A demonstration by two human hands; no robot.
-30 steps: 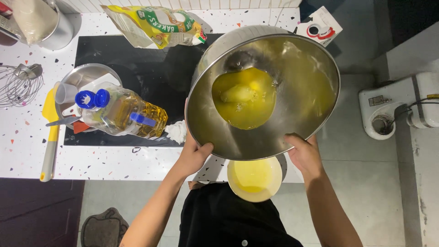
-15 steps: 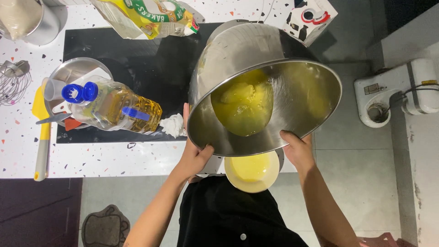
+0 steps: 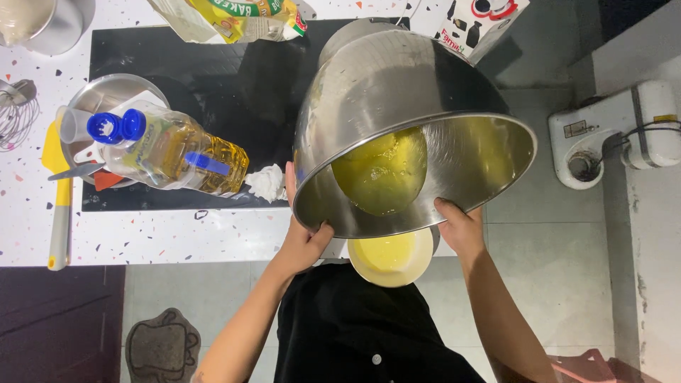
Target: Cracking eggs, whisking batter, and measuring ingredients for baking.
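Note:
I hold a large steel mixing bowl (image 3: 397, 92) tipped steeply toward me, with yellow batter (image 3: 379, 170) sliding down its inner wall. My left hand (image 3: 301, 234) grips the bowl's rim on the left and my right hand (image 3: 460, 225) grips the rim on the right. Just below the bowl's lip sits a small round pan (image 3: 391, 259) holding yellow batter, partly hidden by the bowl.
A speckled white counter (image 3: 163, 237) carries a black mat (image 3: 177, 57), two oil bottles (image 3: 177, 152) with blue caps, a steel pan (image 3: 106, 92), a yellow-handled spatula (image 3: 58, 206), a whisk (image 3: 14, 113), a flour bag (image 3: 234, 18). A stand mixer (image 3: 617, 135) sits on the floor at right.
The bowl has tipped further toward me and come closer to the camera. The batter has slid lower toward the rim above the small pan.

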